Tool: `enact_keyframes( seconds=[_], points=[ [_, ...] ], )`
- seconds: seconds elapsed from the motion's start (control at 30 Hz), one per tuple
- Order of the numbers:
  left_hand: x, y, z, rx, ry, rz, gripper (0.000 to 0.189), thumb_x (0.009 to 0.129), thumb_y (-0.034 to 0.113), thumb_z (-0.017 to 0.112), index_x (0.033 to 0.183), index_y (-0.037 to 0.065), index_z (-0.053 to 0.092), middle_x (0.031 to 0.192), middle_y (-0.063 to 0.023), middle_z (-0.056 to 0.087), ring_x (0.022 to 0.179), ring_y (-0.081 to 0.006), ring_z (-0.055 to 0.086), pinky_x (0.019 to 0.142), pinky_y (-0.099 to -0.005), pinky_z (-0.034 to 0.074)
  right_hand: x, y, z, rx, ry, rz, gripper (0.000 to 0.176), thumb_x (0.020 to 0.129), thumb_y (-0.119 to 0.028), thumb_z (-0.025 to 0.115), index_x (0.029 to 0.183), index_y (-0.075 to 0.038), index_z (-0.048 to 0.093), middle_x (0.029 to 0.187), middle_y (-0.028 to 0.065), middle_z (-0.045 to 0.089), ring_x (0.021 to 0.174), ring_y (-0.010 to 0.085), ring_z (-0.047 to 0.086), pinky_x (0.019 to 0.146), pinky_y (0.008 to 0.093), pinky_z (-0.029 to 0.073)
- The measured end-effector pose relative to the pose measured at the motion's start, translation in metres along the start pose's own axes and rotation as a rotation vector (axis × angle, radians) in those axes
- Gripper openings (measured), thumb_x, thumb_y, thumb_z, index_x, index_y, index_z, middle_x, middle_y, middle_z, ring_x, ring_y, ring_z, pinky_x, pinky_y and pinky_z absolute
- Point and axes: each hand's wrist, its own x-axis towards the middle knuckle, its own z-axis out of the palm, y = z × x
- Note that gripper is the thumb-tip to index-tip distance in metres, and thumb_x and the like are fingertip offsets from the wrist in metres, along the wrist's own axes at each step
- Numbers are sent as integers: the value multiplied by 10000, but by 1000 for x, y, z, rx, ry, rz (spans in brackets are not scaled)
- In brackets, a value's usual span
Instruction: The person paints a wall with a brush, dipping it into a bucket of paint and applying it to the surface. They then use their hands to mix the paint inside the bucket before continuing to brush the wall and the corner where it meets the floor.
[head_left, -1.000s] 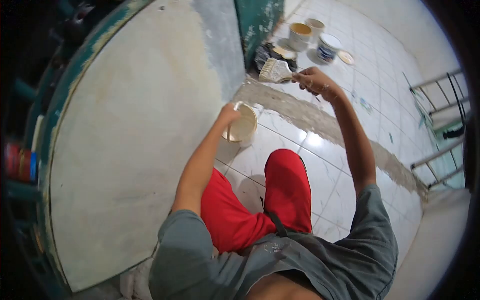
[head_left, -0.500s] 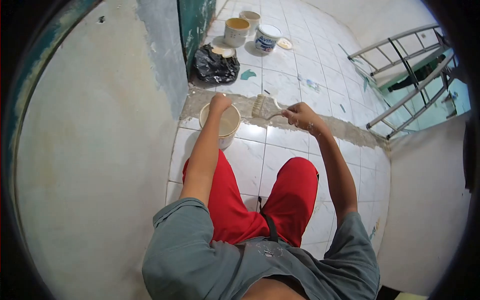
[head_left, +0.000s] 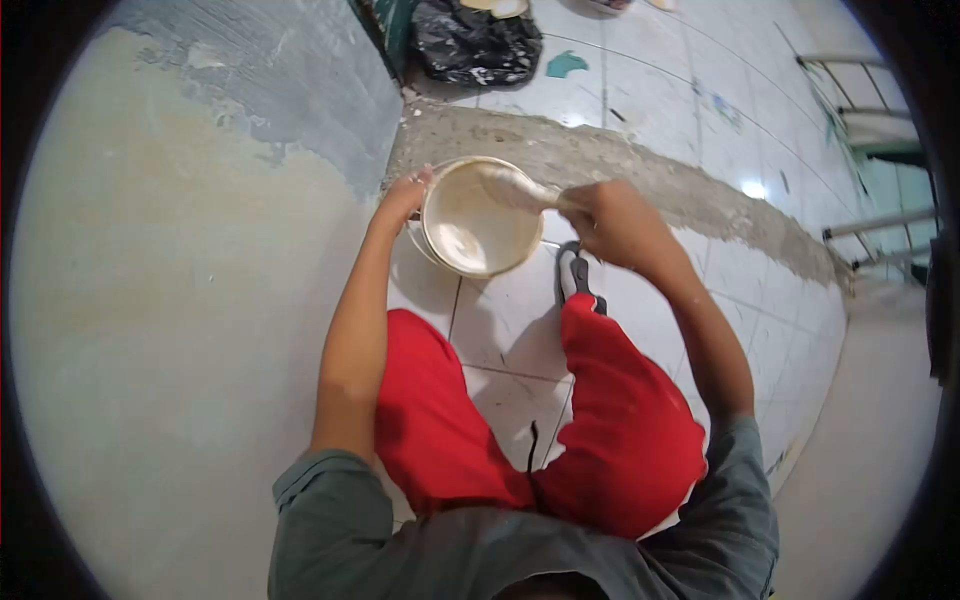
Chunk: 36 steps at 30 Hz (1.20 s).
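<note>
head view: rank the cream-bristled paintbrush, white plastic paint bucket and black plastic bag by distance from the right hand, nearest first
1. Cream-bristled paintbrush: held in the right hand.
2. White plastic paint bucket: just left.
3. Black plastic bag: far, beside the wall.

— Where do you have the bucket?
— I have the bucket (head_left: 455,200) ahead of the knees (head_left: 425,350). The wall (head_left: 180,300) stands close on its left.
— And the hands?
— The left hand (head_left: 405,192) sits on its left rim. The right hand (head_left: 610,220) is just right of it, and the brush (head_left: 510,188) runs from that hand over the rim, head inside the bucket.
— Anything else around it?
— I see a shoe (head_left: 575,275) just behind its right side. A strip (head_left: 650,170) crosses the floor (head_left: 510,320) beyond it, a bag (head_left: 475,45) lies farther beyond, and a ladder (head_left: 870,150) is well off to its right.
</note>
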Motion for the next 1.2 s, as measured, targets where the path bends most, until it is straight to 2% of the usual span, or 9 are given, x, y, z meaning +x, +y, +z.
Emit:
enact_keyframes(
  seconds=[0.1,0.2,0.47,0.53,0.77,0.83,0.93,1.1,1.2],
  points=[
    [-26,12,-5,-47,-25,62,493,805,424,509,987,-33,542,773,-108,589,635,-132,543,545,-263,431,44,4,34,-104,-78,-65,101,652,-64,507,677,-17,592,651,185,569,669,350,564,630,411,460],
    [-26,17,-13,-16,-84,66,433,784,389,567,920,-22,555,734,-72,575,599,-99,506,538,-244,412,65,14,72,-319,-161,-304,79,610,-14,521,626,-1,597,620,182,570,609,314,590,537,375,485],
    [-37,42,7,4,-220,193,320,767,319,607,783,3,558,639,-22,519,568,-94,428,534,-255,372,59,23,71,-290,-157,-251,64,570,56,511,578,28,568,610,203,550,598,334,573,556,376,476],
    [-49,52,13,186,-264,258,242,786,261,589,786,24,542,624,10,482,580,-76,418,545,-227,361,48,26,70,-286,-225,-176,57,583,55,513,598,44,567,617,200,553,604,330,576,571,381,478],
    [-72,60,26,327,-319,329,226,791,223,578,792,6,514,642,-18,457,604,-92,416,556,-235,363,25,33,122,-296,-37,-191,61,623,-17,552,650,6,601,661,180,573,636,282,603,524,327,495],
    [-79,62,26,351,-313,384,223,794,208,574,819,-3,508,665,-23,456,620,-99,413,571,-240,367,23,31,144,-498,139,-171,82,627,-41,561,688,2,596,685,152,558,641,234,598,491,294,484],
    [-84,64,25,413,-323,401,218,801,201,558,854,-3,505,677,-27,454,638,-105,412,594,-257,372,26,29,164,-556,81,-185,138,670,-18,526,785,58,532,698,155,522,598,223,581,453,280,481],
    [-89,53,21,426,-304,430,209,805,192,543,887,4,502,684,-31,458,631,-114,414,598,-265,373,32,31,192,-584,123,-356,145,652,-26,532,763,67,539,692,155,525,610,214,583,463,272,484],
    [-90,42,17,342,-245,441,246,784,198,567,788,-26,465,641,-111,476,573,-190,406,570,-307,369,30,31,194,-538,40,-501,151,638,-35,540,746,70,554,692,156,531,622,230,590,479,290,488]
  ],
)
